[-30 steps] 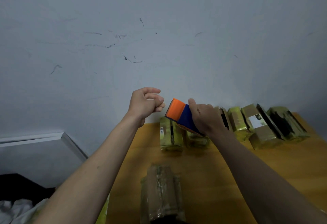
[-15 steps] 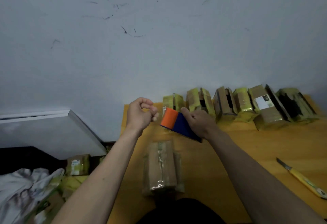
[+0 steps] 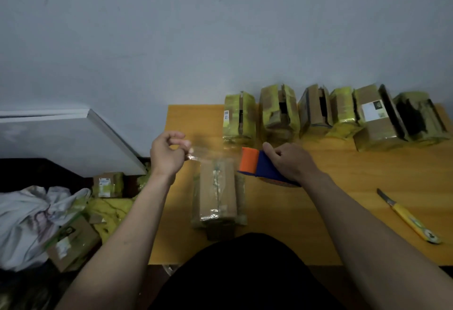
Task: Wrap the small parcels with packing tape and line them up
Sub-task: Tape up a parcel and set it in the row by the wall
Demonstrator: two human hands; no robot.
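A brown cardboard parcel (image 3: 218,194) lies lengthwise on the yellow table (image 3: 331,201) just in front of me. My right hand (image 3: 289,160) grips an orange and blue tape dispenser (image 3: 257,165) just right of the parcel's far end. My left hand (image 3: 168,154) pinches the free end of a clear tape strip (image 3: 210,155) stretched between the hands, above the parcel's far end. Several taped parcels stand in a row (image 3: 335,116) along the wall at the back of the table.
A yellow utility knife (image 3: 409,217) lies on the table at the right. Left of the table, on the floor, are loose parcels (image 3: 107,184), a box (image 3: 71,243), yellow wrapping and white cloth (image 3: 31,219). A white board (image 3: 61,135) leans at the left.
The view has tilted down toward the table. Both hands came down from in front of the wall to just over the parcel, and they moved apart, drawing out a strip of tape.
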